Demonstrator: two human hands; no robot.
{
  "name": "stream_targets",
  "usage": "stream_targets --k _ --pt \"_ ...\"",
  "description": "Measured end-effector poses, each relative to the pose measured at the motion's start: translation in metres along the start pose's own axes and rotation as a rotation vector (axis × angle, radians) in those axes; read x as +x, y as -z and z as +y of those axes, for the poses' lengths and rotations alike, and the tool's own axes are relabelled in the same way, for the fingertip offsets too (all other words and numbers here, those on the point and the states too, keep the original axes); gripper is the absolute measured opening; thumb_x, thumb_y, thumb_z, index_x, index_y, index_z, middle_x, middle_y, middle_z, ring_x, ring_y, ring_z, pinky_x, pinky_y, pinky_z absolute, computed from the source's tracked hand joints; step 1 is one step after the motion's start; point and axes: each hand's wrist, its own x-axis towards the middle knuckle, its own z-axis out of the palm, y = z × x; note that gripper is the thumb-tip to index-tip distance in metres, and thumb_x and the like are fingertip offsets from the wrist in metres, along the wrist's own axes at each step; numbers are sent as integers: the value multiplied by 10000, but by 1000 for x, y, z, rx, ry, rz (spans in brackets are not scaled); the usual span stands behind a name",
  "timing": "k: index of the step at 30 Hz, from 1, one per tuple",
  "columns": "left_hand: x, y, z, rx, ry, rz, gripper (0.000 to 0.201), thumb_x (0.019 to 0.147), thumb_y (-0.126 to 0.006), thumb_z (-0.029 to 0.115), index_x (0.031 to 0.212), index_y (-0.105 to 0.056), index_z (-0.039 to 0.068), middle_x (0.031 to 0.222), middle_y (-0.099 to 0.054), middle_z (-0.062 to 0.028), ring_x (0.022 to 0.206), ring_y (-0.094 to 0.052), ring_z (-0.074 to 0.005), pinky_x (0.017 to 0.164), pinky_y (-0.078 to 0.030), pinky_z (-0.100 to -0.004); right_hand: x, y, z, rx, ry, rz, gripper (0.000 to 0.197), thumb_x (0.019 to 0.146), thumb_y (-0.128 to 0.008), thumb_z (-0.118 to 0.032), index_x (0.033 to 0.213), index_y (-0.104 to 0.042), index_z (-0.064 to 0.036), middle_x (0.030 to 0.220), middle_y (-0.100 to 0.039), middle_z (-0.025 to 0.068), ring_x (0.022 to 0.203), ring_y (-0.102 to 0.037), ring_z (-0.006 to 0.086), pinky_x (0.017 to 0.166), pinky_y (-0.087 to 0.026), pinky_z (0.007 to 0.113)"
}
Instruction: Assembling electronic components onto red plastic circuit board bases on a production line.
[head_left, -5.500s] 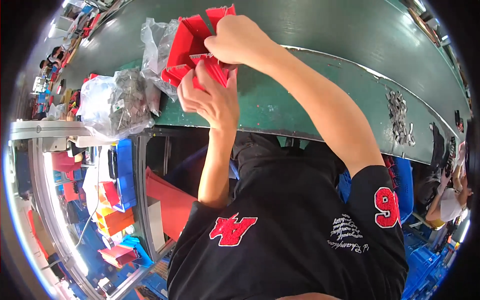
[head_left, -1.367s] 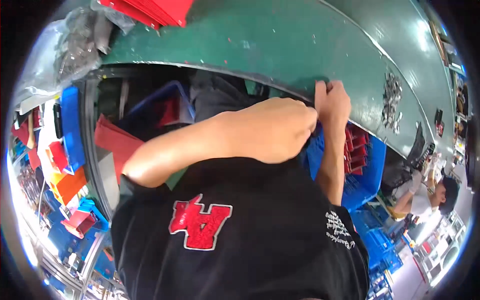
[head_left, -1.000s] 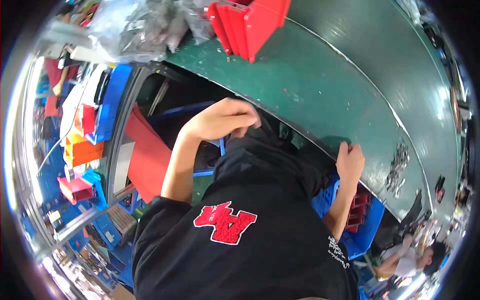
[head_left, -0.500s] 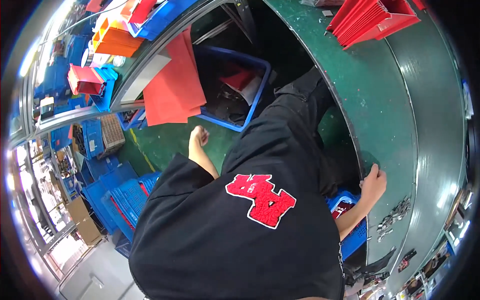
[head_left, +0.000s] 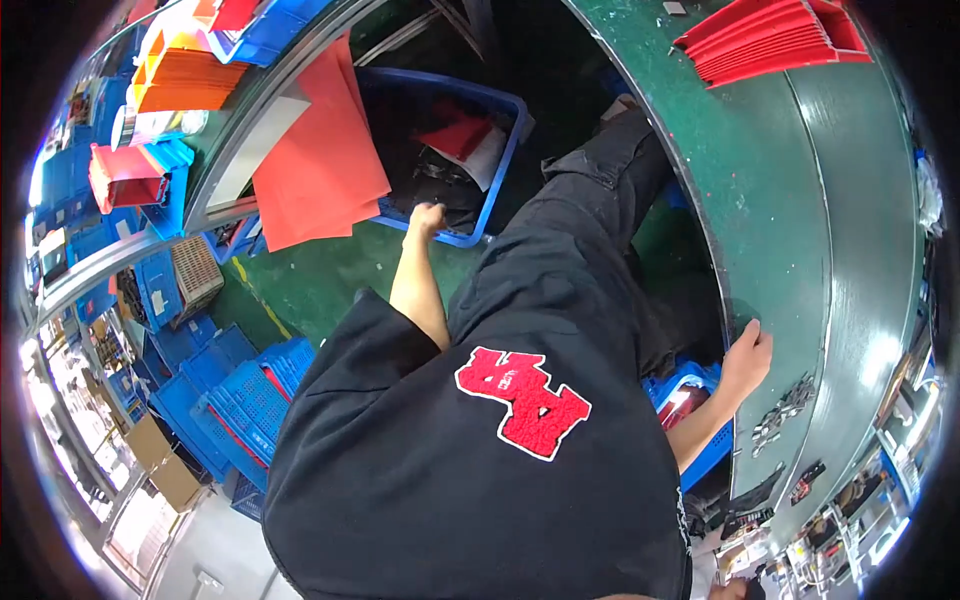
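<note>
My left hand [head_left: 427, 219] reaches forward to the near rim of a blue bin [head_left: 484, 224] on the floor. Its fingers are curled in, and I make out nothing in them. Inside the bin lie dark scraps [head_left: 440, 180], a red piece [head_left: 455, 137] and a pale grey piece [head_left: 485, 165]. At my right, my right hand [head_left: 746, 362] rests on the edge of the green workbench [head_left: 765, 240]. Its fingers are bent over the top and its thumb lies at the edge.
Red sheets [head_left: 322, 165] hang beside the bin from a metal-framed table. Red folded boxes [head_left: 775, 45] stand on the bench's far end, small metal parts [head_left: 784, 410] near my right forearm. Below that forearm is a blue basket [head_left: 708, 460]. Blue crates [head_left: 240, 400] are stacked at left.
My left hand has moved forward and right, from above the floor to the bin's near rim. My right hand stays at the bench edge. The view has shifted slightly.
</note>
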Motion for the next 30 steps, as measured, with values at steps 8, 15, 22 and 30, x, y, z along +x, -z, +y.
stream_targets --k 8,15,22,30 --pt "70 -42 24 449 -328 216 514 817 -606 403 1009 -687 -67 1023 -674 -290 1010 -663 -384 915 -504 -423 0 -5 -10 -61 -93 41 457 941 -493 -431 928 -656 -4 908 -680 221 869 -626 447 772 -463 519" --pt "112 -74 45 458 -214 -93 689 843 -508 513 1267 -579 -25 1301 -538 -289 1257 -509 -393 1049 -405 -456 -4 -5 -13 13 -63 111 397 954 -491 -373 923 -632 -3 890 -651 241 844 -613 442 756 -455 508" --pt "-29 -35 45 -293 -578 -430 406 1009 -389 196 1370 -444 19 1332 -518 -151 1232 -504 -217 1071 -398 -360 -7 -16 -25 -47 -313 111 349 943 -500 -367 880 -553 -29 816 -649 253 800 -616 477 710 -470 572" --pt "-6 -5 118 21 -806 -578 269 952 -486 104 1214 -505 52 1140 -582 -89 965 -568 -184 789 -472 -359 -26 -20 -29 242 -95 454 244 882 -653 -258 806 -533 -60 683 -616 114 627 -620 336 564 -475 427"
